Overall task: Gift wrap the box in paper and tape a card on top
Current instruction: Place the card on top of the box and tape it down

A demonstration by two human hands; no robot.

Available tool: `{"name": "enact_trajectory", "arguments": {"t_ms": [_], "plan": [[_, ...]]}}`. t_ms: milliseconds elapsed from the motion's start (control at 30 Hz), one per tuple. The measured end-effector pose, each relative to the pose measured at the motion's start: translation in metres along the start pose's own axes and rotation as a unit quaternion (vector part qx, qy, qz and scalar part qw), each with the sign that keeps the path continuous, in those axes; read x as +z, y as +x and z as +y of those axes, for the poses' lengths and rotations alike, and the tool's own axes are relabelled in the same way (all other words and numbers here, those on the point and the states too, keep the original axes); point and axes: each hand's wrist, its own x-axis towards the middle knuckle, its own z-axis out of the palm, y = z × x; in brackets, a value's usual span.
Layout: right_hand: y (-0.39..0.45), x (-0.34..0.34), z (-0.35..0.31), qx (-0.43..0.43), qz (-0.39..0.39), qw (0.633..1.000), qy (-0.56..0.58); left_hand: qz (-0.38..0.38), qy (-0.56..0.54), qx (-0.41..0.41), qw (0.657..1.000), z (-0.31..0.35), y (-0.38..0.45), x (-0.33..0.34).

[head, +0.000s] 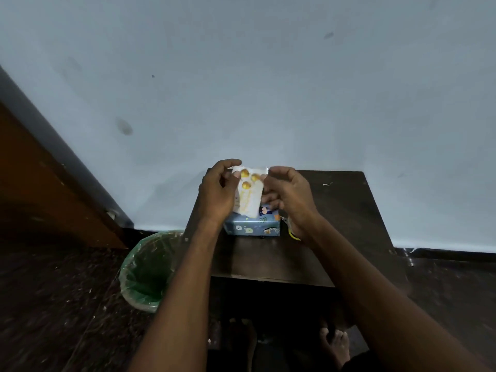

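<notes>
Above the wrapped box (252, 226) on the table (346, 208), left hand (216, 193) pinches the card (249, 191); right hand (288, 196) fingers (271, 204) curled, grip unclear.

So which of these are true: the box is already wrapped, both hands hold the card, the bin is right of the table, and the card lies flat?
1. The blue patterned wrapped box sits on the dark wooden table. True.
2. Both hands hold the white card with yellow balloons. True: left hand, right hand.
3. The green-lined waste bin stands right of the table. False: left.
4. The card lies flat on the box. False: it is held tilted above it.
</notes>
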Motion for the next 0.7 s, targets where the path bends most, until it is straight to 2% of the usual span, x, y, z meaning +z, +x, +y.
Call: {"name": "enact_trajectory", "arguments": {"t_ms": [100,167,233,300,367,433,533,700], "plan": [[0.001,-0.002,-0.006,-0.026,-0.041,0.990,-0.132,-0.057,0.020,0.030,0.998,-0.004,0.000,-0.014],[-0.002,0.002,-0.007,-0.014,-0.072,0.981,-0.179,-0.080,0.041,0.050,0.995,-0.005,0.000,-0.016],[-0.003,0.007,-0.005,0.010,-0.047,0.986,-0.162,-0.097,0.069,0.049,0.992,-0.005,0.000,-0.016],[-0.004,0.008,-0.003,0.033,0.009,0.990,-0.136,-0.131,0.095,0.036,0.986,-0.008,0.000,-0.020],[-0.005,0.006,-0.001,0.038,0.047,0.988,-0.142,-0.200,0.148,0.029,0.968,-0.013,0.000,-0.027],[-0.007,0.004,-0.001,0.036,0.049,0.983,-0.173,-0.252,0.167,0.023,0.953,-0.015,-0.002,-0.031],[-0.013,0.001,-0.004,0.023,0.009,0.969,-0.247,-0.274,0.125,0.029,0.953,-0.013,-0.002,-0.032],[-0.016,-0.006,-0.003,-0.033,-0.013,0.934,-0.354,-0.281,0.131,0.026,0.950,-0.011,-0.003,-0.041]]}}
